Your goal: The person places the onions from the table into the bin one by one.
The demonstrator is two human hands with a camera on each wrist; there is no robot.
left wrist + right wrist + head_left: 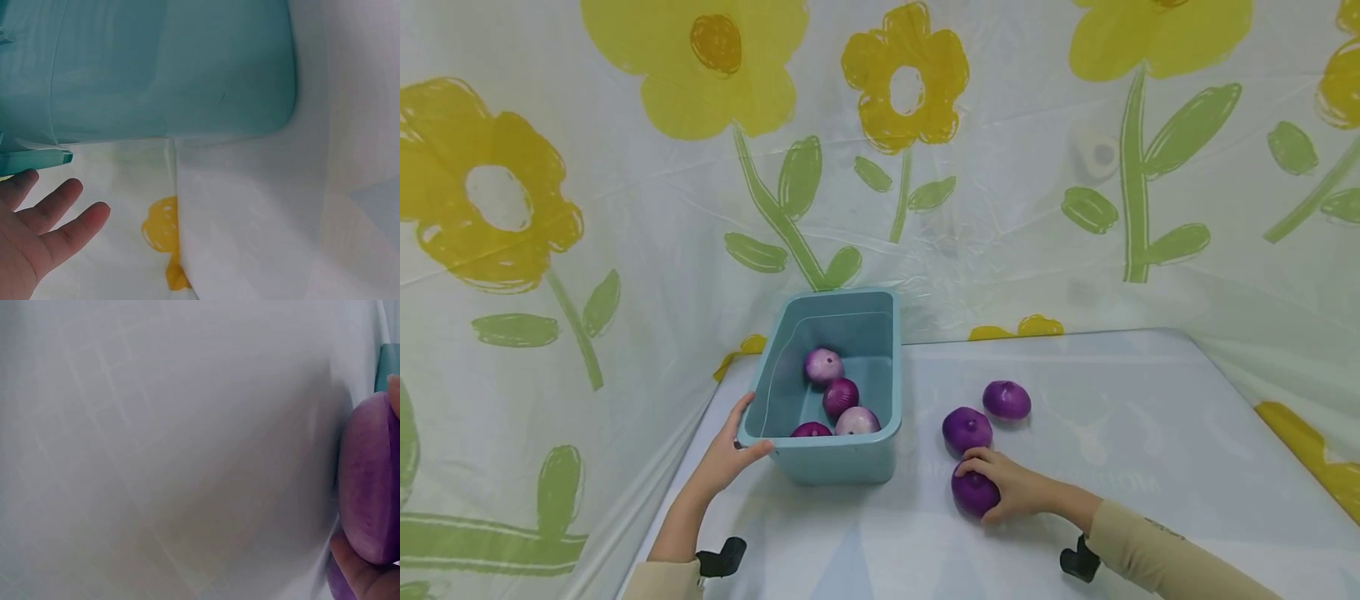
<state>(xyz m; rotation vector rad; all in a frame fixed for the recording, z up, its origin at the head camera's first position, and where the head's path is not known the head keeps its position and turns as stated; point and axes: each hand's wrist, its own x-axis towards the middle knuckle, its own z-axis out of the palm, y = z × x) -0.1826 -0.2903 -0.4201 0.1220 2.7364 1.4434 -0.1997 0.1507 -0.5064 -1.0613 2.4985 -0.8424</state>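
A blue-green plastic bin point(891, 383) stands on the table with several purple and pale onions inside, among them a dark one point(840, 398). At its near left corner my left hand point(727, 454) spreads its fingers and thumb against the rim. Those fingers point(72, 234) look straight in the left wrist view. To the right of the bin, my right hand point(1018, 487) grips a purple onion point(973, 493) between fingers and thumb, at table level. In the right wrist view this onion point(369, 481) fills the right edge.
Just behind the gripped onion sits another purple onion point(967, 430), with a third one point(1007, 400) farther back to the right. A white table point(1120, 400) carries everything. Behind and beside it hangs a flower-patterned sheet point(1000, 208).
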